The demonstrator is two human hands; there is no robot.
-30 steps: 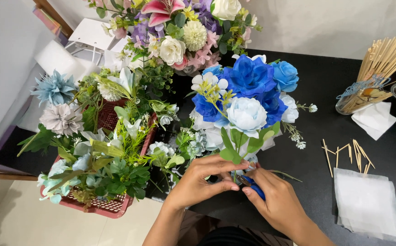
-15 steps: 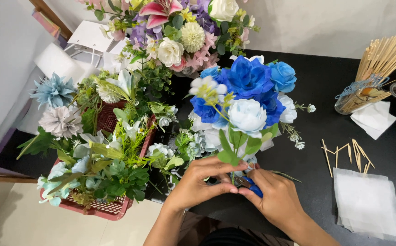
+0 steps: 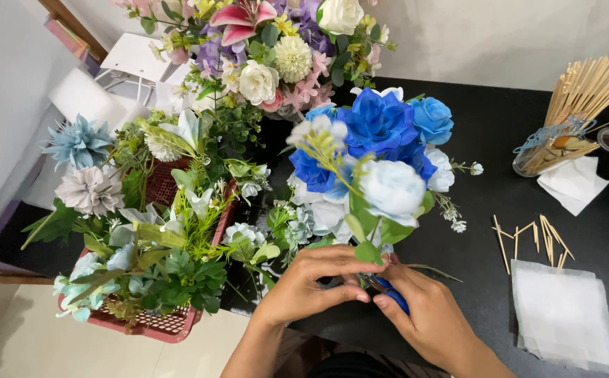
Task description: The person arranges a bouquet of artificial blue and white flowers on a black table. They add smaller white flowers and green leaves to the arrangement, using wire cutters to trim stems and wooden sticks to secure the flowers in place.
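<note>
While our left hand (image 3: 311, 280) clasps the stems under the blue and white bouquet (image 3: 374, 161) on the black table (image 3: 500, 126), our right hand (image 3: 423, 318) grips a blue-handled tool (image 3: 393, 294) at them. Blooms look gathered; the stems seem unfinished.

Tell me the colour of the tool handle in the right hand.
Blue. The head view shows the tool handle peeking out under the right hand, below the bouquet.
</note>
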